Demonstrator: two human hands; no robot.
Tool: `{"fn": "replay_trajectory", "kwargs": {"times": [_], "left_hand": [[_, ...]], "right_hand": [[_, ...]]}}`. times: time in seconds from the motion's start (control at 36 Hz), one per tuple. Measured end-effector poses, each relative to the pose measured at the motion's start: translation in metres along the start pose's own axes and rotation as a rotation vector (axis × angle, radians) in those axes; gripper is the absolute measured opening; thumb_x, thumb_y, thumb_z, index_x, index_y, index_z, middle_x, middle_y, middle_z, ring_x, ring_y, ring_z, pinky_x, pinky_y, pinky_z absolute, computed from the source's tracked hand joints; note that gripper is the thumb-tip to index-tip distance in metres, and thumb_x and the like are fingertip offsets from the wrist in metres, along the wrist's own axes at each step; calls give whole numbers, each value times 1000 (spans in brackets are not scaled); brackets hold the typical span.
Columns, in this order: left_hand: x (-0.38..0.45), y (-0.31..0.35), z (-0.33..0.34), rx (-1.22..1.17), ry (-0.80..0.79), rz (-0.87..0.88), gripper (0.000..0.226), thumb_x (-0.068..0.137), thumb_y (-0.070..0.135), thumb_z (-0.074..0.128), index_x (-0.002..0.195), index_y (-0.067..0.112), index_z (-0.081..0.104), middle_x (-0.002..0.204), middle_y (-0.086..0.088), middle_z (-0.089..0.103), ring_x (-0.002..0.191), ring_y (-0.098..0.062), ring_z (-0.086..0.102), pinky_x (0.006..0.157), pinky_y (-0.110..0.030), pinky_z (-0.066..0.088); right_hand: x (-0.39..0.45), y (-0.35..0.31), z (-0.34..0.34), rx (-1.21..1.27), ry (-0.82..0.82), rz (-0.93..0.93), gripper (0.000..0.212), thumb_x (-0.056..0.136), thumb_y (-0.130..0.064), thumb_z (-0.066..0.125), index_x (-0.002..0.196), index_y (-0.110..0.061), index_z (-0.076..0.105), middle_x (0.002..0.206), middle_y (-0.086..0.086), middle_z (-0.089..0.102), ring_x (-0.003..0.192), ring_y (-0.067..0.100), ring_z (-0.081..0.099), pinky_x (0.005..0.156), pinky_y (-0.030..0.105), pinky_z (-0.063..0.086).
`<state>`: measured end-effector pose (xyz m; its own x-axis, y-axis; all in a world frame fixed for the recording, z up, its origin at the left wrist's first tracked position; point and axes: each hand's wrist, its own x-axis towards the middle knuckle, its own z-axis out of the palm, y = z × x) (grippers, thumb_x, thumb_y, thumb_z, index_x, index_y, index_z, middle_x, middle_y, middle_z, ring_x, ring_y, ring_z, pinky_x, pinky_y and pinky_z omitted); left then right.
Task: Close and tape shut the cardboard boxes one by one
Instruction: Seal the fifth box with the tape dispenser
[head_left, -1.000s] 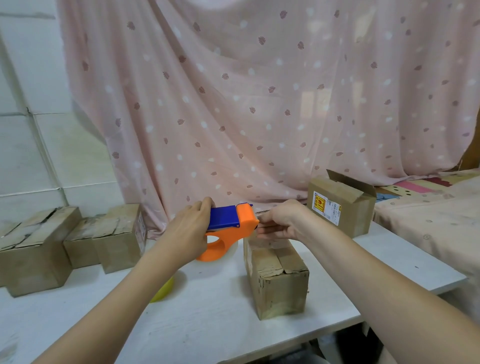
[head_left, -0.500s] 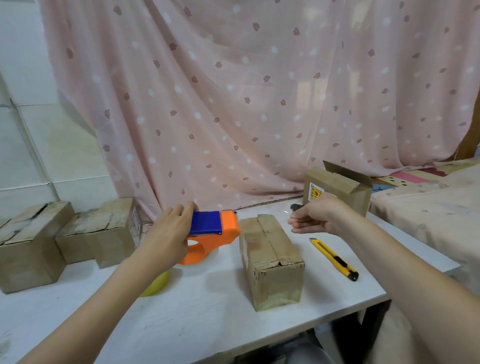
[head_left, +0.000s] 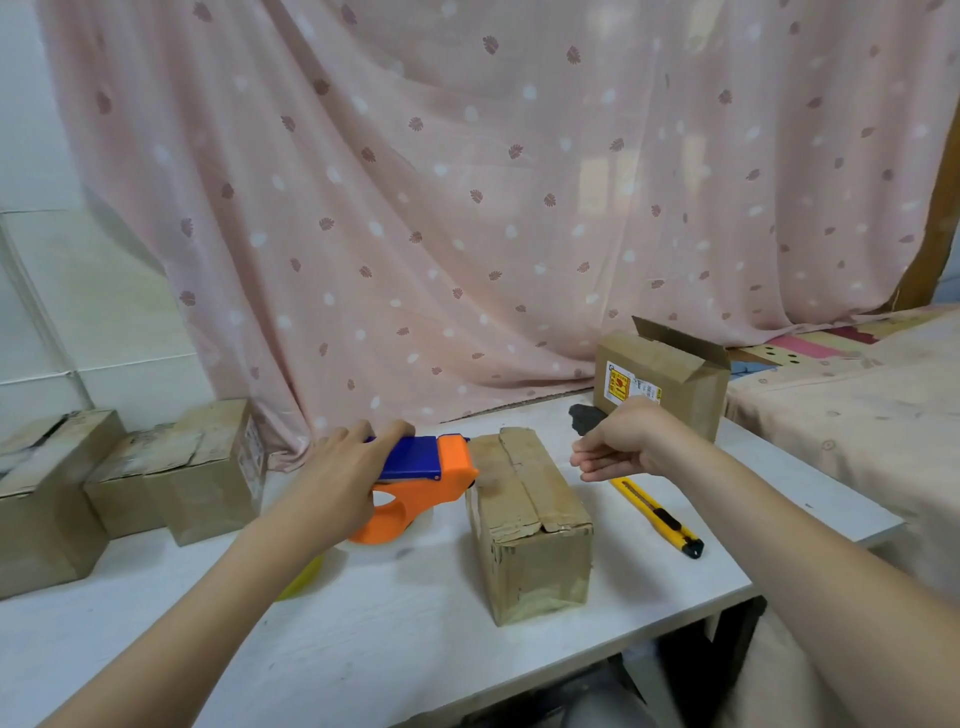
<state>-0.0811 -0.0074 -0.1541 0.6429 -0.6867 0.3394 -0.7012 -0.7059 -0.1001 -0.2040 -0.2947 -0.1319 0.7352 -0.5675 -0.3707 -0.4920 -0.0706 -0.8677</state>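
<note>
Left hand (head_left: 343, 473) grips tape dispenser (head_left: 421, 478) beside box (head_left: 530, 519); right hand (head_left: 618, 447) loose, empty, above knife (head_left: 657, 514).

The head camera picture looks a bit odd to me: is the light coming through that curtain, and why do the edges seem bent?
Head view: soft daylight glows through the pink curtain, so shadows on the white table are faint; the wide-angle lens bows the wall tile lines at left and stretches the forearms; the middle box and tape dispenser look fairly sharp, the corners softer.
</note>
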Motion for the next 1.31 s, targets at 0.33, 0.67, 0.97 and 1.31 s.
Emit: {"fn": "replay_trajectory", "kwargs": {"times": [0.33, 0.67, 0.97, 1.31], "left_hand": [[-3, -1, 24, 48, -49, -3, 74, 84, 1, 51, 147, 34, 28, 116, -3, 50, 90, -22, 39, 75, -30, 28], [-4, 9, 24, 112, -105, -46, 77, 86, 3, 51, 150, 34, 20, 121, -4, 46, 91, -20, 34, 79, -29, 28], [-5, 12, 26, 89, -81, -46, 76, 86, 4, 52, 150, 32, 22, 118, -4, 48, 93, -22, 41, 81, -29, 33], [-11, -1, 36, 10, -14, -29, 82, 74, 0, 61, 147, 33, 39, 99, -5, 52, 81, -24, 44, 71, -31, 35]], "right_hand": [[7, 14, 16, -115, -5, -19, 21, 93, -3, 67, 108, 11, 62, 88, 18, 75, 70, 28, 72, 61, 38, 63], [9, 31, 39, -487, 179, -136, 37, 93, -34, 68, 81, -1, 57, 85, 10, 70, 57, 30, 66, 58, 36, 59], [-27, 19, 73, -887, 203, -746, 29, 105, -33, 37, 100, -14, 59, 90, 3, 57, 83, 28, 55, 67, 36, 41], [-53, 44, 92, -1102, 77, -683, 53, 109, -41, 17, 156, -19, 28, 164, -1, 26, 152, 13, 17, 117, 29, 24]]}}
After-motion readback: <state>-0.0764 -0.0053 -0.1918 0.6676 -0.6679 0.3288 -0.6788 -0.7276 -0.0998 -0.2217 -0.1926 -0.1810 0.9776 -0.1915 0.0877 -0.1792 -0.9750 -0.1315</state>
